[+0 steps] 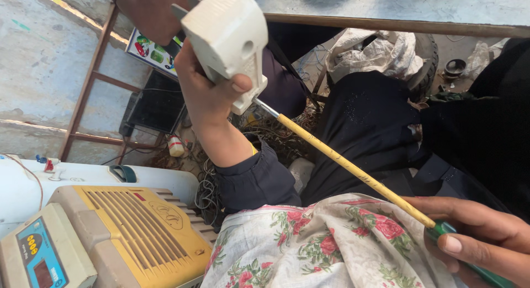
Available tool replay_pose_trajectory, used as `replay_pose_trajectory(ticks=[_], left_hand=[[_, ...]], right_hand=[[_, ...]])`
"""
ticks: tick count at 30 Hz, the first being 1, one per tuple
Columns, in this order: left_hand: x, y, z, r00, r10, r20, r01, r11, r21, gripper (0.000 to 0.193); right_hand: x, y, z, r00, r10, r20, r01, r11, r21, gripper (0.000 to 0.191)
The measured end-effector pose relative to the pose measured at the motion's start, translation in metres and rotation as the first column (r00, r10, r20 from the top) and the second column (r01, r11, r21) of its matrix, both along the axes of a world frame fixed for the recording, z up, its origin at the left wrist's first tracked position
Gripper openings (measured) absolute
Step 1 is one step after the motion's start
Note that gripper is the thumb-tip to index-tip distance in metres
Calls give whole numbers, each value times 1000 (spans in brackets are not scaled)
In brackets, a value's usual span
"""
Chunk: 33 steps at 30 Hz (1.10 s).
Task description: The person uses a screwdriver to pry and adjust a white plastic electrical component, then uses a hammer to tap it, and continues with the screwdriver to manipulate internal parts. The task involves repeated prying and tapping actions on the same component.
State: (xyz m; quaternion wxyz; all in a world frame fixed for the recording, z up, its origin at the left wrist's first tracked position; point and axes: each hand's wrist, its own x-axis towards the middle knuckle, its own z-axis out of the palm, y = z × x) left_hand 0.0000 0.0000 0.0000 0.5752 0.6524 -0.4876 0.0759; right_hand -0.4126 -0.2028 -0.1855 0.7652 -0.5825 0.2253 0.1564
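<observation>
My left hand is raised and wrapped tight around a white plastic casing, thumb pressed on its lower edge. My right hand is closed on the green handle of a long screwdriver; its yellow shaft runs up and left, and the bare metal tip goes into the casing's bottom end. Both are held in the air over my lap, above a floral cloth; nothing carries them.

I judge the casing light, stiff and hollow, probably brittle at the corners, so a full-palm grip around its body looks better than pinching an edge. The screwdriver looks rigid but long, so its tip could wander; the handle is the place to hold it.

Another person's hand is near the casing's top; whether it touches it I cannot tell. Lower left sits a yellow-grilled box beside a white cylinder.
</observation>
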Motion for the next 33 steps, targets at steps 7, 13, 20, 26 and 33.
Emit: replay_pose_trajectory(ticks=[7,13,20,26,33], left_hand=[[10,3,-10,1000,9,-7,-10,993,-119,103],[8,-1,-15,998,-28,-55,17,979,-203,99],[6,-10,-6,918,-371,-137,255,820,-512,98],[12,-13,-4,892,-444,-84,310,735,-603,91],[-7,-12,-4,932,-338,-134,248,861,-444,98]], right_hand=[[-10,10,11,982,73,175,-36,978,-204,59],[-27,17,-30,951,266,159,-143,831,-537,76],[-40,22,-44,901,229,369,27,819,-573,73],[-37,16,-33,914,330,235,-141,803,-579,77],[-28,12,-19,925,366,98,-258,798,-544,82]])
